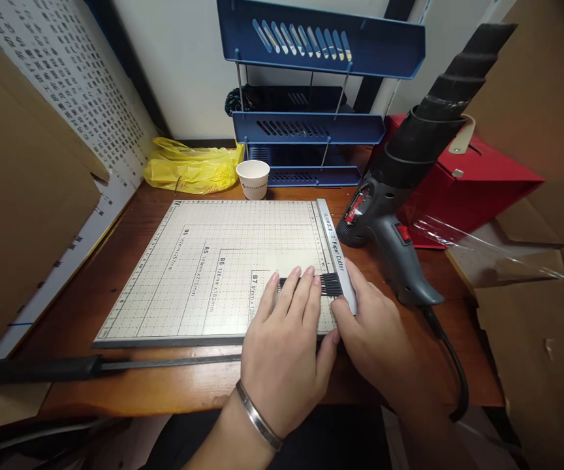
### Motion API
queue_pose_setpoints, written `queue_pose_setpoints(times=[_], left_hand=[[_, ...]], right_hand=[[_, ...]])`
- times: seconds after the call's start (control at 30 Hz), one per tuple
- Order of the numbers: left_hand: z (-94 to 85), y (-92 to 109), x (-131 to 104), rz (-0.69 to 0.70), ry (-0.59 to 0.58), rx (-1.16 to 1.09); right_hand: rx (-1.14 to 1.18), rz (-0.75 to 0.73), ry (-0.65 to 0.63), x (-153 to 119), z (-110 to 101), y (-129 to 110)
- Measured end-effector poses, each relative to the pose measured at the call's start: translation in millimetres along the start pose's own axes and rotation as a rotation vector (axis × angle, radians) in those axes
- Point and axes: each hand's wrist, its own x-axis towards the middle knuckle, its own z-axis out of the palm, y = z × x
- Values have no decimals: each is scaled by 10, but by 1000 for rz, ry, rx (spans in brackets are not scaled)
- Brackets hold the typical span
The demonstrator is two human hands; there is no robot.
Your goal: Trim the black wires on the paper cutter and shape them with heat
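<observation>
A paper cutter (233, 222) with a printed size grid lies flat on the table. Across its right part runs a row of thin black strips (331, 284), passing to the grey guide bar (329, 228) at the cutter's edge. My left hand (286, 346) lies over the strips with its fingers stretched out flat, pressing them on the board and covering part of them. At the near end of the guide bar, my right hand (373, 326) is closed around the bar, thumb on the near side and fingers on the outer side. What its fingertips touch beneath is hidden.
The cutter's blade arm with black handle (37, 372) stretches along the table's front edge. A heat gun (392, 215) stands at right before a red box (487, 186). Behind are a paper cup (253, 180), a yellow bag (191, 166) and blue tray shelves (311, 127).
</observation>
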Motion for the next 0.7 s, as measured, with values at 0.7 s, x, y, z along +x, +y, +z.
queue_pose_setpoints(times=[0.7], left_hand=[[13, 12, -1, 7, 16, 11]], right_hand=[[-159, 130, 43, -26, 52, -103]])
